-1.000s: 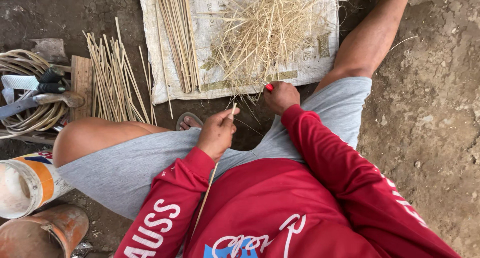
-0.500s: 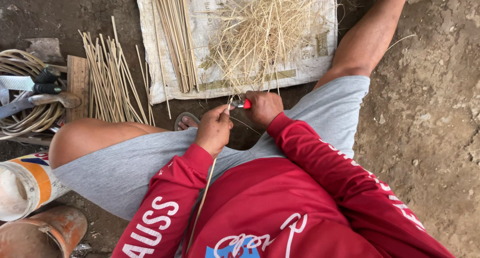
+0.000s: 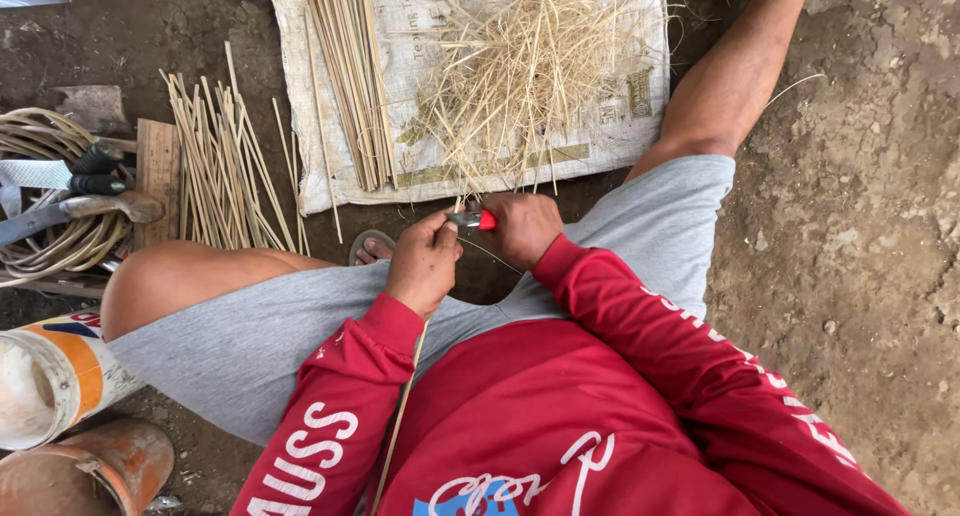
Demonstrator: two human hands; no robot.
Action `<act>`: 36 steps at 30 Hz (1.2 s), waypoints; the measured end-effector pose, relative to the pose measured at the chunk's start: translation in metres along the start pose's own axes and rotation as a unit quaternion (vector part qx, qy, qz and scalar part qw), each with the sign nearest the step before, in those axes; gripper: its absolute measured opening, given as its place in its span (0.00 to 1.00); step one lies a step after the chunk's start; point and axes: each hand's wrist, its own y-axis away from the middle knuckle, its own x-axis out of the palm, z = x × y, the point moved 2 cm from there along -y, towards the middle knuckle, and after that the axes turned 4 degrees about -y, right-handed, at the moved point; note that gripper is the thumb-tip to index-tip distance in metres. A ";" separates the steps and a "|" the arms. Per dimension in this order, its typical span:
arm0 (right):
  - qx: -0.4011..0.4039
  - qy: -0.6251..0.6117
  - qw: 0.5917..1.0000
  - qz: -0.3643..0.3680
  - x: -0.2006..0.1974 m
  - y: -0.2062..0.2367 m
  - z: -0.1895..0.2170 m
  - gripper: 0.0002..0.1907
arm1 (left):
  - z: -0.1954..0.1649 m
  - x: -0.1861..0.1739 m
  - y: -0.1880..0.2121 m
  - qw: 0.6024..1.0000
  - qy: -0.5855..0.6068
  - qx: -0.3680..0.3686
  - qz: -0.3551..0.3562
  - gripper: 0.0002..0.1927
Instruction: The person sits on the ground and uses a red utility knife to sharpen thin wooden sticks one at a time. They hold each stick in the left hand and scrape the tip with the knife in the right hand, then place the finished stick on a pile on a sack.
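Bamboo, one long thin pale strip (image 3: 400,416) of it, runs from my lap up past my left wrist to where my hands meet, at about 12 o'clock from my chest. My left hand (image 3: 422,264) has its fingers curled together, clamped on the strip near its top end. My right hand (image 3: 520,228) is closed in a fist around a small knife with a red handle and short grey blade (image 3: 472,219), the blade pointing toward 9 o'clock and meeting the strip just beside my left thumb.

To do this well, I judge the blade should lie shallow against the strip, so it peels a fine curl rather than biting in. The left thumb belongs behind the edge, never ahead of it. Short, even strokes should keep the thickness steady, since a strip this slender would split along its grain if twisted.

At 12 o'clock beyond my hands lies a white woven plastic sack (image 3: 610,126), flat and creased. On it sits a tangled heap of dry, wiry straw-coloured shavings (image 3: 520,71). At 11 o'clock on the sack lies a neat bundle of straight smooth bamboo slats (image 3: 345,76). Further toward 10 o'clock, loose rougher sticks (image 3: 215,166) fan out on the dark packed earth (image 3: 860,226), which looks gritty and pebbled.
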 end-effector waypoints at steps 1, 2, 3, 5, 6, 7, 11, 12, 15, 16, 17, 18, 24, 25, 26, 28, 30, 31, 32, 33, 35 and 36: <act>-0.007 0.000 1.000 0.005 -0.001 0.001 0.006 0.11 | 0.003 -0.001 0.000 1.000 -0.007 0.006 0.000 0.17; -0.003 -0.006 1.000 0.001 -0.002 0.001 0.010 0.09 | 0.006 -0.001 0.002 1.000 -0.024 -0.003 -0.001 0.15; 0.000 -0.009 1.000 -0.004 -0.003 0.000 0.011 0.08 | 0.008 -0.001 0.001 0.999 -0.039 -0.010 -0.001 0.13; 0.005 -0.003 1.000 -0.010 -0.005 -0.004 0.007 0.07 | 0.009 0.000 -0.001 0.999 -0.048 -0.012 -0.006 0.13; 0.011 0.004 1.000 -0.007 -0.004 -0.005 0.004 0.08 | 0.009 0.001 -0.001 0.999 -0.043 -0.013 -0.010 0.14; 0.017 0.010 1.000 -0.004 -0.003 -0.006 0.000 0.08 | 0.007 0.002 -0.001 0.999 -0.037 -0.014 -0.014 0.15; 0.088 0.043 0.995 0.024 -0.003 -0.013 -0.022 0.10 | -0.001 0.002 0.004 0.999 0.003 -0.053 0.008 0.17; 0.137 0.063 0.988 0.036 -0.007 -0.017 -0.032 0.09 | -0.002 0.002 0.009 0.998 0.025 -0.059 0.024 0.17; 0.158 0.084 0.984 0.010 -0.022 -0.021 -0.046 0.09 | -0.013 -0.001 0.005 0.998 0.036 -0.040 0.011 0.17; 0.147 0.082 0.986 0.000 -0.023 -0.017 -0.044 0.09 | -0.013 -0.003 0.007 0.999 0.032 -0.038 -0.005 0.17; 0.114 0.064 0.991 -0.006 -0.022 -0.013 -0.039 0.08 | -0.013 -0.003 0.007 0.998 0.041 -0.058 0.000 0.17; 0.080 0.049 0.995 -0.015 -0.020 -0.009 -0.031 0.07 | -0.014 -0.001 0.005 0.996 0.051 -0.073 0.006 0.18; 0.019 0.000 1.000 0.013 -0.003 0.000 0.003 0.08 | -0.006 0.001 0.001 0.998 0.035 -0.055 0.016 0.13; 0.025 -0.002 1.000 0.011 -0.005 -0.004 0.002 0.07 | -0.005 0.001 0.001 0.999 0.032 -0.035 0.013 0.13; 0.059 0.010 0.998 0.003 -0.008 -0.010 -0.003 0.08 | -0.003 0.002 0.002 0.996 0.064 -0.049 0.031 0.12; 0.127 0.035 0.991 -0.015 -0.017 -0.018 -0.014 0.08 | 0.001 0.006 0.004 0.987 0.129 -0.076 0.066 0.18; 0.112 0.043 0.993 -0.014 -0.023 -0.016 -0.017 0.09 | 0.001 0.004 0.001 0.995 0.085 -0.042 0.022 0.18; 0.105 0.045 0.993 -0.011 -0.022 -0.013 -0.015 0.10 | 0.001 0.003 0.001 0.998 0.063 -0.029 -0.001 0.18; 0.087 0.027 0.996 -0.004 -0.021 -0.009 -0.012 0.11 | 0.002 0.004 0.001 0.996 0.075 -0.043 0.001 0.18; 0.069 0.012 0.998 0.000 -0.019 -0.004 -0.007 0.12 | 0.001 0.005 0.000 0.995 0.086 -0.055 0.005 0.18; 0.044 -0.004 0.999 0.001 -0.014 -0.002 0.000 0.12 | -0.002 0.004 -0.001 0.995 0.084 -0.054 0.005 0.18; 0.038 -0.003 0.999 -0.001 -0.014 -0.002 0.001 0.11 | -0.005 0.004 -0.001 0.996 0.073 -0.043 0.003 0.18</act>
